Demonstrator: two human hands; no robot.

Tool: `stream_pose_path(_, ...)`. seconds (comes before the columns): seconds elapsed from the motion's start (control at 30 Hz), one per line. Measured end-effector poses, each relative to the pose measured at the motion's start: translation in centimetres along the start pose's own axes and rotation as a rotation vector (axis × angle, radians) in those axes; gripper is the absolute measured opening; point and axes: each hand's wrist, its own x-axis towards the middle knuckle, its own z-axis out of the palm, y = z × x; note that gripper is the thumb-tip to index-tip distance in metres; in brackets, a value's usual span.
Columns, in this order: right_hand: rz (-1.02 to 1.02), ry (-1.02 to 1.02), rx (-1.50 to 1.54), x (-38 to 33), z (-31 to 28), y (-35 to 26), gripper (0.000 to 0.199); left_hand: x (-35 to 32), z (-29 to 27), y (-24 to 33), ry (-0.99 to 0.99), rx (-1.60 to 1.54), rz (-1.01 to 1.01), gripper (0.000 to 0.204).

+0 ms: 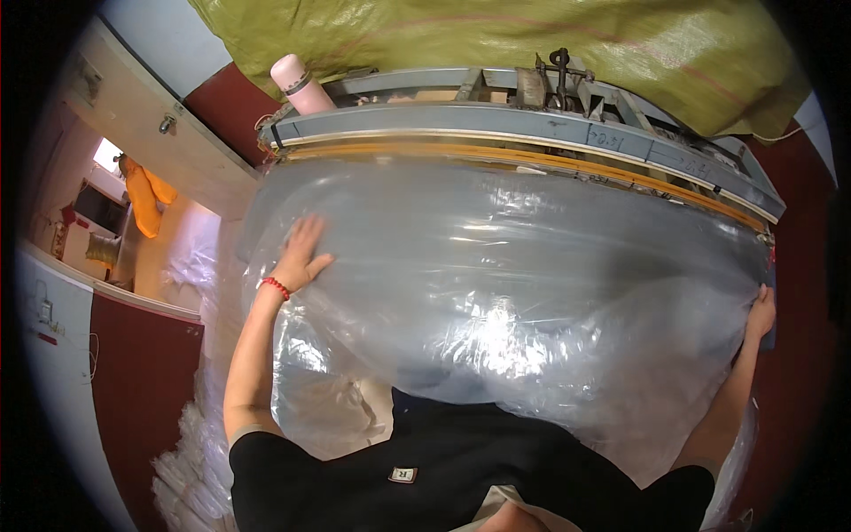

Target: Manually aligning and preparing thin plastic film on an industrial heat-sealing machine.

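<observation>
A large clear plastic bag [505, 284], puffed with air, lies in front of me and fills the middle of the view. Its far edge reaches the long grey and yellow sealing bar [532, 142] of a machine. My left hand [300, 255] rests flat on the bag's upper left side, fingers spread, with a red bracelet at the wrist. At the bag's right edge, my right hand [761, 312] presses against the plastic; whether its fingers grip the film I cannot tell.
A pink flask [300, 84] stands on the machine's left end. An olive-green woven sack [496, 40] lies behind the machine. Stacked clear plastic [191, 461] sits at lower left. An open doorway [133, 222] with orange cloth is at left.
</observation>
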Motion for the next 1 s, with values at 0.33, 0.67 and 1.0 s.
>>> stream_pose_path(0.33, 0.023, 0.017, 0.03, 0.2, 0.0, 0.8, 0.037, 5.7, -0.9, 9.0, 0.298, -0.101, 0.304, 0.029)
stream_pose_path(0.67, 0.273, -0.043, 1.051, 1.3, -2.9, 7.7, 0.026, 11.5, 2.9, 10.1, 0.394, -0.259, 0.114, 0.03)
stream_pose_path(1.0, 0.355, -0.024, 1.231, -0.1, -7.1, 6.0, 0.025, 12.9, 2.5, 9.6, 0.557, -0.042, 0.244, 0.01)
